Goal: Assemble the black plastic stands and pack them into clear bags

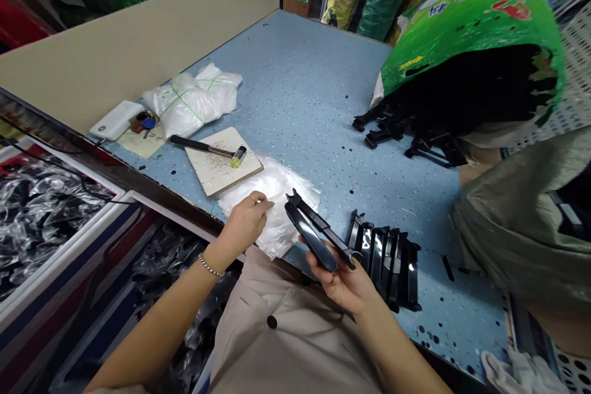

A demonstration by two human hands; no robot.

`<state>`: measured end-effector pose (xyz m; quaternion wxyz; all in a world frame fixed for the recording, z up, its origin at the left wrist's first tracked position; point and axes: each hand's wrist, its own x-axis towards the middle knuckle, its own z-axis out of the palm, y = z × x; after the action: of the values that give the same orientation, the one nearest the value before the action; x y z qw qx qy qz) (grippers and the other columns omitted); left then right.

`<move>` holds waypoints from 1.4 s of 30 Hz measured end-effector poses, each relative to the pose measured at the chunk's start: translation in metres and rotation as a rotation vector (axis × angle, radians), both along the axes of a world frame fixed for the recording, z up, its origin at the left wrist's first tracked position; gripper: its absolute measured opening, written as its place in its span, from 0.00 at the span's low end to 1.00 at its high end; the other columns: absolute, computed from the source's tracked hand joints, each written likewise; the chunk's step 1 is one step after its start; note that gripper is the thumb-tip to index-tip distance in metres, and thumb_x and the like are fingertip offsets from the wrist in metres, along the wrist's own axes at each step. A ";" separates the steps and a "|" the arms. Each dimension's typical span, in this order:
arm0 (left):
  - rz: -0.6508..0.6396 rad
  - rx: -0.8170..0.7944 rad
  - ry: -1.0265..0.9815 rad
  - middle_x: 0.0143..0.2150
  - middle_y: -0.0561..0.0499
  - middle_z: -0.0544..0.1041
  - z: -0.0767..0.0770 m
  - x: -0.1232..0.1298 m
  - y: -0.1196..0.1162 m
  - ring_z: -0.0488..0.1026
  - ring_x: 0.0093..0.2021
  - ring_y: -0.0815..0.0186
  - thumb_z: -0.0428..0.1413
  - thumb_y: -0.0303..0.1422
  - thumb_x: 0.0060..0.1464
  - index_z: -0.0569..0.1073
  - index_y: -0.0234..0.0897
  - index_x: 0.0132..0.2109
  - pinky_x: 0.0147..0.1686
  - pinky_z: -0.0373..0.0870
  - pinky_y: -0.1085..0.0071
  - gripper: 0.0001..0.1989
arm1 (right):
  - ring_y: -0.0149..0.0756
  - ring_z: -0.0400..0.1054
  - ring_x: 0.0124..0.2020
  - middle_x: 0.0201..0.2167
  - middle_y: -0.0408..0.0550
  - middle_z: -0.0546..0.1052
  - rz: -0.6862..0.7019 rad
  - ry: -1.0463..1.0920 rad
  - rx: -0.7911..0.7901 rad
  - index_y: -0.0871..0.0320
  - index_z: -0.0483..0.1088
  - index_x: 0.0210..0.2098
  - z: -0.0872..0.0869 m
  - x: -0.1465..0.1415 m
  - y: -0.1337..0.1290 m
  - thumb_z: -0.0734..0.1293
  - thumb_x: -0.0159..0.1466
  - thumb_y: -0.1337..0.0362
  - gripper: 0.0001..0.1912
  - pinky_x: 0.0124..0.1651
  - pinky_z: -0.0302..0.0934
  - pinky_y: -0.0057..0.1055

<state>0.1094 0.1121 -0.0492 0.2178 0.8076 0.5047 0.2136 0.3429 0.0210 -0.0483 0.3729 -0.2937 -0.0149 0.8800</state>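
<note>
My right hand [340, 280] holds a pair of long black plastic parts [314, 231] upright in its fingers. My left hand [247, 223] lies on a crumpled clear plastic bag [272, 206], and its thumb is out of sight, so any grip is hidden. That bag sits on the blue speckled table [295, 74], just left of the held parts. A stacked row of black plastic parts [385, 258] lies to the right of my right hand.
A beige tile [224, 161] carries a yellow-tipped tool with a black handle [205, 148]. Behind it are green-tied clear bags [191, 101], a white power bank [115, 120] and keys. A green sack [471, 31] spills black parts at right. Bins of plastic sit lower left.
</note>
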 end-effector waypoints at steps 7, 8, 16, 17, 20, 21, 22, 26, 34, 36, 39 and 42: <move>0.077 -0.069 -0.087 0.63 0.38 0.64 0.001 -0.008 0.000 0.75 0.45 0.62 0.46 0.24 0.55 0.61 0.35 0.63 0.48 0.75 0.60 0.28 | 0.20 0.68 0.25 0.32 0.48 0.76 0.013 0.177 -0.075 0.70 0.67 0.48 -0.011 -0.022 0.008 0.72 0.59 0.64 0.22 0.28 0.67 0.08; 0.060 -0.014 -0.050 0.64 0.37 0.62 0.005 -0.006 -0.005 0.73 0.51 0.58 0.45 0.23 0.56 0.59 0.34 0.64 0.52 0.73 0.58 0.29 | 0.19 0.67 0.25 0.32 0.48 0.76 0.022 0.172 -0.069 0.70 0.67 0.48 -0.013 -0.024 0.009 0.73 0.58 0.63 0.23 0.27 0.66 0.08; -0.416 -0.020 -0.094 0.66 0.39 0.60 0.043 0.037 -0.074 0.66 0.61 0.56 0.44 0.21 0.57 0.43 0.41 0.70 0.54 0.72 0.60 0.36 | 0.35 0.71 0.37 0.34 0.46 0.77 -0.112 -0.827 0.486 0.60 0.72 0.38 0.003 -0.041 0.014 0.67 0.61 0.60 0.10 0.42 0.69 0.32; -0.407 -0.050 -0.095 0.65 0.39 0.63 0.048 0.034 -0.078 0.68 0.60 0.56 0.47 0.24 0.58 0.48 0.40 0.69 0.54 0.72 0.61 0.34 | 0.37 0.70 0.40 0.37 0.47 0.77 -0.039 -0.914 0.603 0.59 0.73 0.41 0.010 -0.040 0.011 0.66 0.62 0.60 0.11 0.46 0.67 0.35; -0.318 -0.123 -0.046 0.57 0.44 0.72 0.063 -0.001 -0.083 0.72 0.55 0.59 0.50 0.32 0.60 0.64 0.44 0.62 0.53 0.72 0.64 0.22 | 0.37 0.72 0.42 0.44 0.50 0.77 0.319 -0.868 0.823 0.57 0.70 0.51 0.028 -0.020 0.003 0.61 0.66 0.60 0.17 0.48 0.66 0.37; -0.286 -0.156 -0.004 0.54 0.47 0.75 0.067 -0.019 -0.084 0.73 0.54 0.59 0.50 0.34 0.61 0.68 0.46 0.59 0.53 0.72 0.65 0.19 | 0.36 0.72 0.41 0.46 0.50 0.77 0.400 -0.877 0.853 0.56 0.69 0.54 0.032 -0.008 0.001 0.60 0.67 0.60 0.18 0.47 0.67 0.37; -0.254 -0.204 0.057 0.53 0.48 0.76 0.069 -0.039 -0.084 0.74 0.53 0.59 0.51 0.36 0.61 0.69 0.48 0.58 0.52 0.72 0.66 0.19 | 0.36 0.73 0.41 0.47 0.50 0.77 0.434 -0.970 0.881 0.55 0.68 0.55 0.035 0.007 0.001 0.59 0.68 0.60 0.18 0.47 0.67 0.37; -0.093 -0.434 0.409 0.50 0.47 0.79 0.056 -0.098 -0.080 0.77 0.47 0.52 0.53 0.37 0.56 0.74 0.44 0.52 0.47 0.74 0.61 0.17 | 0.45 0.67 0.53 0.51 0.55 0.73 0.428 -1.872 0.974 0.56 0.68 0.55 0.039 0.066 0.009 0.55 0.67 0.68 0.20 0.54 0.62 0.45; 0.008 -0.062 0.146 0.43 0.42 0.76 0.012 0.000 -0.045 0.74 0.43 0.57 0.51 0.38 0.60 0.73 0.36 0.43 0.42 0.72 0.62 0.11 | 0.51 0.71 0.40 0.42 0.62 0.74 0.954 -2.402 0.908 0.66 0.64 0.55 0.031 0.056 0.005 0.61 0.67 0.60 0.21 0.37 0.65 0.39; 0.010 0.025 0.182 0.44 0.39 0.75 0.005 0.026 -0.033 0.72 0.44 0.54 0.53 0.34 0.58 0.73 0.33 0.41 0.39 0.71 0.62 0.09 | 0.51 0.70 0.44 0.45 0.63 0.72 0.922 -2.398 1.001 0.65 0.60 0.59 0.026 0.049 0.001 0.62 0.66 0.62 0.25 0.39 0.65 0.39; -0.004 -0.095 0.130 0.38 0.44 0.75 -0.001 0.037 -0.014 0.73 0.38 0.60 0.50 0.27 0.58 0.73 0.35 0.34 0.35 0.68 0.67 0.08 | 0.52 0.69 0.45 0.43 0.61 0.73 0.911 -2.321 1.025 0.65 0.56 0.62 0.021 0.050 -0.002 0.62 0.64 0.67 0.28 0.40 0.65 0.40; 0.103 -0.327 -0.095 0.29 0.51 0.73 0.001 0.027 0.003 0.70 0.29 0.66 0.57 0.31 0.52 0.68 0.37 0.26 0.30 0.65 0.70 0.09 | 0.51 0.70 0.45 0.45 0.61 0.74 0.821 -2.181 0.894 0.63 0.54 0.64 0.020 0.058 0.000 0.60 0.64 0.68 0.29 0.41 0.65 0.40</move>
<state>0.1361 0.1148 -0.0482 0.3588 0.7233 0.5627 0.1774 0.4010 0.0209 -0.0287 -0.0689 -0.6910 -0.7044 0.1470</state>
